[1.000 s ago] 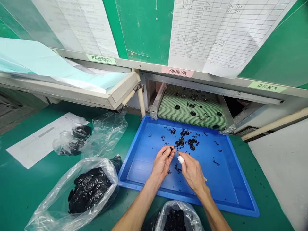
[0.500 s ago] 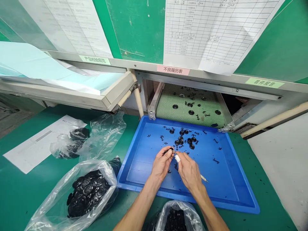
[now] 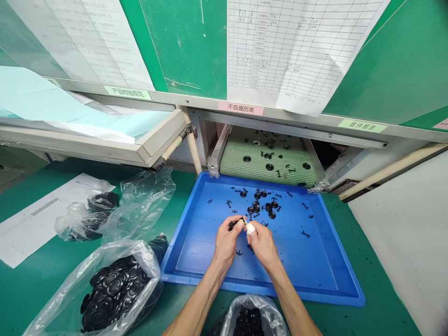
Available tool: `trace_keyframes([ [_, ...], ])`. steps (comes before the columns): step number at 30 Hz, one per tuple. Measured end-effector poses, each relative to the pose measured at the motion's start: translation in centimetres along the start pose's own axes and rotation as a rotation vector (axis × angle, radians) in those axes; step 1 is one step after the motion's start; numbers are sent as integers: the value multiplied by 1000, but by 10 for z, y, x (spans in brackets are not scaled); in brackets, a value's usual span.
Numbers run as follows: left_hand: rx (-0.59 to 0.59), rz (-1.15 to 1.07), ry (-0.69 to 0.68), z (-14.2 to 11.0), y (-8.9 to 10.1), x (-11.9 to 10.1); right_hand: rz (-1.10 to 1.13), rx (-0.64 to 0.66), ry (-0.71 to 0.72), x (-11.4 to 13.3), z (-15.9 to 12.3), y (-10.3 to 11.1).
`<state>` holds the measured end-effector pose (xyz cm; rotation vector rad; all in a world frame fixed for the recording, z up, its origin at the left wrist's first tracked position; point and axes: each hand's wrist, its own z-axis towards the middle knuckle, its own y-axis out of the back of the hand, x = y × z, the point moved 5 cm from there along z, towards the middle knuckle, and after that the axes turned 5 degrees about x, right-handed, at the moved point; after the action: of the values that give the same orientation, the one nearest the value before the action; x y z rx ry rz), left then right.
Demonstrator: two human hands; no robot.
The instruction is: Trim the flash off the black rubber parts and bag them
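Note:
Above the blue tray (image 3: 168,270), my left hand (image 3: 226,242) pinches a small black round part (image 3: 242,220) between thumb and fingers. More black pieces (image 3: 231,226) show inside its curled fingers. My right hand (image 3: 265,247) is closed on a slim tool with a white grip (image 3: 250,228), its tip right against the held part. Fingers hide most of the tool, so its exact kind is unclear. Beyond my hands, several black discs (image 3: 272,215) and thin black branched scraps (image 3: 306,234) lie scattered over the tray floor.
A green mesh conveyor (image 3: 259,154) carrying black parts ends at the tray's far edge. Left of the tray lies an open plastic bag of black discs (image 3: 115,284); another bag (image 3: 249,322) stands at the front. Small bags (image 3: 101,200) rest on paper. A metal shelf (image 3: 150,149) juts out upper left.
The view has shifted, so the tray and bags appear slightly further left. My right hand has turned, and the tool's rear end no longer shows behind it. Both hands keep their holds.

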<state>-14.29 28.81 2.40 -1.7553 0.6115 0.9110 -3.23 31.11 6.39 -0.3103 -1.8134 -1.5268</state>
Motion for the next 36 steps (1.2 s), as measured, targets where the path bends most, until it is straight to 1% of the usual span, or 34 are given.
trace_keyframes([
  [3, -41, 62, -31, 0, 3, 0, -56, -116, -105, -26, 4, 9],
  [5, -72, 12, -11, 0, 4, -1, -120, -143, -126, -42, 4, 16],
  [6, -75, -38, 21, 0, 4, 0, -142, -132, -108, -48, 4, 19],
  [8, -46, -144, 109, 1, 1, 1, -179, -119, -44, -54, 7, 30],
  [9, -29, -185, 148, 2, -1, 1, -190, -125, -13, -55, 11, 38],
  [11, -26, -236, 194, 2, -2, 1, -221, -176, 29, -52, 25, 63],
  [14, -83, -287, 223, 4, 1, 1, -347, -290, 47, -41, 63, 110],
  [17, -127, -350, 242, 5, 3, 2, -419, -326, 49, -32, 116, 150],
  [20, -136, -395, 267, 4, 4, 3, -430, -295, 27, -29, 166, 171],
  [22, -120, -392, 289, 4, 5, 5, -431, -257, 27, -28, 187, 177],
  [23, -112, -379, 304, 4, 6, 7, -430, -241, 37, -27, 191, 179],
  [25, -96, -329, 333, 3, 7, 9, -432, -220, 80, -21, 187, 179],
  [27, -52, -267, 345, 1, 5, 11, -429, -199, 154, -11, 165, 168],
  [28, -21, -242, 341, 0, 2, 10, -423, -182, 198, -5, 149, 159],
  [30, 43, -213, 331, -2, -6, 9, -399, -119, 290, 5, 110, 130],
  [33, 99, -228, 321, -5, -15, 8, -326, -1, 404, 15, 53, 76],
  [35, 124, -256, 299, -5, -16, 8, -292, 53, 430, 17, 26, 47],
  [36, 137, -267, 283, -5, -16, 9, -283, 69, 429, 17, 17, 36],
])
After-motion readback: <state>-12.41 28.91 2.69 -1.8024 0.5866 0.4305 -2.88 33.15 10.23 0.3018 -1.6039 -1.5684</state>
